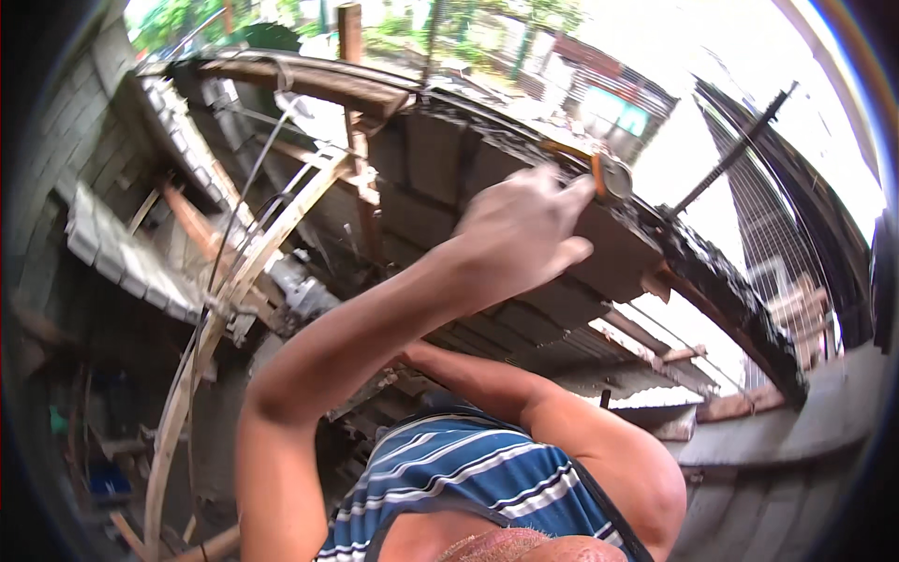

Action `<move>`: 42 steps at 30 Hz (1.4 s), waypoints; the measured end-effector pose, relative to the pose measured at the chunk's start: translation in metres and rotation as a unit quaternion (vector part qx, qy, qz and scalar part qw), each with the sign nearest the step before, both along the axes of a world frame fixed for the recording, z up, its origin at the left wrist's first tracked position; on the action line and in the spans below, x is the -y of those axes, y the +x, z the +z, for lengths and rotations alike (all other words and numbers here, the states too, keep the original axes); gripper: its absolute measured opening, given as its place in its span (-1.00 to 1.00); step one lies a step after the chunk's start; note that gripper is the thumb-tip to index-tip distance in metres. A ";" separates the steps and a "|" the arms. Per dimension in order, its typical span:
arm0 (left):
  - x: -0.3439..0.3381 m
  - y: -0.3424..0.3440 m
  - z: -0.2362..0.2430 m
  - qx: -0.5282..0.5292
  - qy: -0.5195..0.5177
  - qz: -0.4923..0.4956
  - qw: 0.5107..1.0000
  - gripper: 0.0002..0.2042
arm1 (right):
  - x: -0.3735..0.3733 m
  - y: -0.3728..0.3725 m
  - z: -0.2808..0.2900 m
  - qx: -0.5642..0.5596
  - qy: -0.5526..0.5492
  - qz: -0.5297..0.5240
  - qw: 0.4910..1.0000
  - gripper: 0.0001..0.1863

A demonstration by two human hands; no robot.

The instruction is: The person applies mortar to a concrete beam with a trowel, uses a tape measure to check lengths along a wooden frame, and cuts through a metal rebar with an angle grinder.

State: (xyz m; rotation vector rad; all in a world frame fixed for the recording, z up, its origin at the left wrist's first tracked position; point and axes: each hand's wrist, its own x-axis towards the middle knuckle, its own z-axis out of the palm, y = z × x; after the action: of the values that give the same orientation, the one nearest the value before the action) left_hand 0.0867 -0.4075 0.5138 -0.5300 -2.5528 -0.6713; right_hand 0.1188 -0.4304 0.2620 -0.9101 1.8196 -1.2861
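My left hand [524, 229] is raised over the upper edge of a grey block wall [609, 248], slightly blurred. Its thumb stands apart from the stretched index finger, while the other fingers are partly hidden. Just beyond the index fingertip, on the wall's top, is a round orange-and-grey thing [613, 176] that resembles a tape measure; I cannot tell whether the finger touches it. A thin yellow strip [567, 148] shows beside it. Behind my left forearm the right forearm [468, 375] disappears, and my right hand is hidden.
At left stand a long wooden pole [262, 253] with cables and a tilted slab of blocks [122, 253]. A wooden post [361, 178] rises by the wall. A dark steel bar [735, 150] juts up at right near wire mesh [768, 244]. Corrugated sheets [599, 365] lie lower down.
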 end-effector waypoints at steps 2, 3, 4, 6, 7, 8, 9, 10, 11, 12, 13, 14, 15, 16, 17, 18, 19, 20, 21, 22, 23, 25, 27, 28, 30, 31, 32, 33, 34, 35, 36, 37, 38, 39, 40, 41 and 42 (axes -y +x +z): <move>-0.027 -0.053 0.000 -0.033 -0.042 -0.027 0.998 -0.47 | 0.002 0.010 -0.007 0.007 0.002 0.031 0.999 -0.29; -0.040 -0.099 -0.046 -0.320 -0.215 0.067 0.920 -0.52 | 0.002 0.016 -0.010 0.006 0.006 0.049 0.999 -0.29; -0.067 -0.114 -0.039 -0.231 -0.124 0.094 0.960 -0.53 | -0.007 0.011 -0.014 0.007 0.011 0.043 0.999 -0.29; -0.110 -0.160 -0.016 0.045 -0.168 0.141 0.975 -0.51 | -0.020 0.001 -0.021 0.008 0.023 0.035 0.999 -0.30; -0.115 -0.160 -0.014 0.034 -0.254 0.131 0.958 -0.52 | -0.025 -0.004 -0.024 0.010 0.024 0.031 0.999 -0.30; -0.111 -0.164 0.000 0.111 -0.267 0.057 0.955 -0.51 | -0.031 -0.009 -0.024 0.009 0.028 0.026 0.999 -0.30; -0.104 -0.163 0.011 0.167 -0.270 0.009 0.948 -0.51 | -0.033 -0.012 -0.023 0.010 0.030 0.027 0.999 -0.31; -0.094 -0.159 0.022 0.191 -0.284 -0.004 0.940 -0.51 | -0.033 -0.014 -0.024 0.009 0.032 0.033 0.999 -0.31; -0.087 -0.158 0.027 0.214 -0.296 -0.020 0.931 -0.52 | -0.033 -0.014 -0.025 0.007 0.033 0.044 0.998 -0.31; -0.084 -0.161 0.020 0.218 -0.294 -0.009 0.931 -0.52 | -0.031 -0.014 -0.026 0.006 0.033 0.054 0.998 -0.32; -0.085 -0.159 0.011 0.131 -0.302 0.000 0.944 -0.52 | -0.030 -0.015 -0.026 0.001 0.032 0.057 0.998 -0.32; -0.087 -0.156 0.008 0.042 -0.307 0.009 0.951 -0.53 | -0.031 -0.015 -0.026 0.001 0.031 0.060 0.998 -0.32; -0.089 -0.155 0.006 0.042 -0.306 0.013 0.951 -0.53 | -0.033 -0.015 -0.027 -0.001 0.031 0.060 0.998 -0.33; -0.089 -0.151 0.001 -0.039 -0.243 0.015 0.969 -0.52 | -0.034 -0.017 -0.026 -0.002 0.030 0.060 0.998 -0.33; -0.088 -0.136 0.002 -0.121 -0.175 0.004 0.977 -0.51 | -0.039 -0.019 -0.025 -0.003 0.033 0.047 0.998 -0.33; -0.074 -0.106 0.013 -0.102 -0.115 0.003 0.988 -0.53 | -0.039 -0.020 -0.027 -0.001 0.031 0.053 0.998 -0.34; -0.058 -0.064 0.027 -0.087 -0.054 0.003 0.995 -0.55 | -0.038 -0.019 -0.026 -0.004 0.031 0.059 0.998 -0.34; -0.042 -0.023 0.036 -0.061 0.034 -0.024 0.997 -0.56 | -0.039 -0.020 -0.023 -0.008 0.034 0.062 0.997 -0.34; -0.027 0.014 0.037 -0.034 0.122 -0.057 0.990 -0.57 | -0.039 -0.023 -0.023 -0.009 0.035 0.059 0.998 -0.34; -0.015 0.051 0.030 -0.028 0.188 -0.078 0.979 -0.52 | -0.038 -0.023 -0.022 -0.017 0.038 0.062 0.997 -0.35; -0.004 0.083 0.020 -0.020 0.253 -0.111 0.961 -0.46 | -0.036 -0.027 -0.017 -0.024 0.037 0.054 0.998 -0.35; 0.028 0.140 -0.026 -0.032 0.280 -0.157 0.946 -0.30 | -0.035 -0.036 -0.021 -0.039 0.043 0.052 0.997 -0.36; 0.050 0.203 -0.067 0.016 0.296 -0.100 0.950 -0.21 | -0.023 -0.042 -0.044 -0.053 0.041 0.066 0.996 -0.36; 0.046 0.232 -0.086 0.072 0.415 -0.049 0.906 -0.21 | -0.016 -0.048 -0.065 -0.069 0.024 0.073 0.995 -0.44; 0.029 0.283 -0.137 0.093 0.613 0.024 0.784 -0.20 | -0.008 -0.049 -0.072 -0.006 0.009 0.095 0.995 -0.48; 0.023 0.303 -0.164 0.063 0.692 0.042 0.718 -0.19 | -0.004 -0.046 -0.063 0.004 0.003 0.109 0.994 -0.50; 0.016 0.320 -0.181 0.047 0.732 0.051 0.678 -0.16 | -0.001 -0.045 -0.060 0.002 0.004 0.112 0.994 -0.50; 0.006 0.335 -0.196 0.030 0.770 0.060 0.635 -0.13 | 0.001 -0.041 -0.058 0.029 -0.013 0.120 0.992 -0.53; -0.005 0.345 -0.209 -0.002 0.797 0.045 0.603 -0.08 | 0.005 -0.038 -0.056 0.056 -0.031 0.131 0.989 -0.55; -0.020 0.352 -0.208 -0.036 0.813 0.055 0.578 -0.28 | 0.008 -0.035 -0.054 0.055 -0.029 0.137 0.989 -0.55; -0.030 0.360 -0.220 -0.019 0.812 0.121 0.570 -0.31 | 0.012 -0.033 -0.052 0.043 -0.049 0.142 0.988 -0.56; -0.039 0.368 -0.230 -0.001 0.808 0.186 0.559 -0.31 | 0.014 -0.030 -0.049 0.032 -0.069 0.145 0.986 -0.57; -0.050 0.364 -0.218 0.039 0.713 0.285 0.640 -0.53 | 0.016 -0.023 -0.037 0.064 -0.080 0.151 0.983 -0.56; -0.051 0.363 -0.203 0.039 0.439 0.346 0.828 -0.64 | 0.016 -0.018 -0.033 0.064 -0.077 0.158 0.982 -0.56; -0.061 0.358 -0.200 0.048 0.633 0.320 0.704 -0.64 | 0.017 -0.015 -0.027 0.088 -0.086 0.164 0.979 -0.55; -0.072 0.356 -0.200 0.049 0.793 0.278 0.540 -0.62 | 0.018 -0.008 -0.018 0.112 -0.093 0.174 0.974 -0.54; -0.075 0.352 -0.213 -0.010 0.776 0.272 0.570 -0.49 | 0.017 -0.004 -0.006 0.146 -0.087 0.194 0.966 -0.48</move>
State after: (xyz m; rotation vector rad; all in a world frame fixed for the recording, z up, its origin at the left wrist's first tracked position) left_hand 0.4383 -0.3326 0.3003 0.8077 -1.0045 -2.0531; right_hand 0.1152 -0.4471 0.2564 -1.0485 1.2420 -1.2608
